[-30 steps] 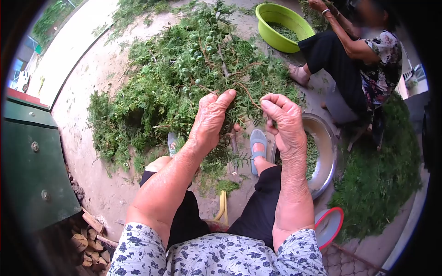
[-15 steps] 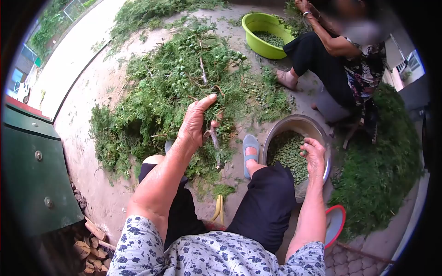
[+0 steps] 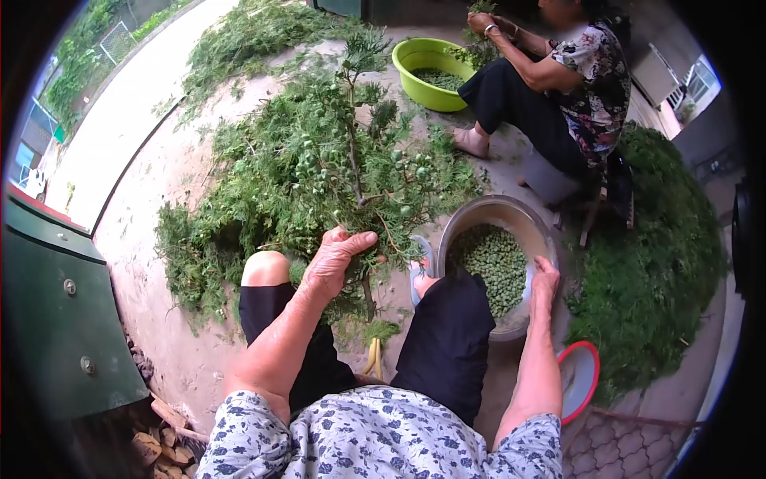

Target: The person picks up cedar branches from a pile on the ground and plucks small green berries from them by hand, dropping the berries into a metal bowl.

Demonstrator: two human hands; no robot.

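My left hand (image 3: pixel 335 259) grips the woody stem of a green conifer branch (image 3: pixel 351 160) that stands upright in front of me, with small round green cones on it. My right hand (image 3: pixel 546 283) rests on the near rim of a steel bowl (image 3: pixel 479 211) on the ground by my right knee; whether it holds anything I cannot tell. The bowl is partly filled with picked green cones (image 3: pixel 495 259). A large heap of cut green branches (image 3: pixel 239 191) lies on the ground behind the held branch.
Another person (image 3: pixel 550 80) sits at the far right, hands on a sprig above a lime-green basin (image 3: pixel 423 92) of cones. A pile of stripped greenery (image 3: pixel 662 271) lies at right. A red-rimmed bowl (image 3: pixel 581 379) sits near my right elbow. A green box (image 3: pixel 56 311) and firewood (image 3: pixel 159 439) are at left.
My right hand left the branch, went down to the steel bowl and now rests on its rim. My left hand has turned the branch upright.
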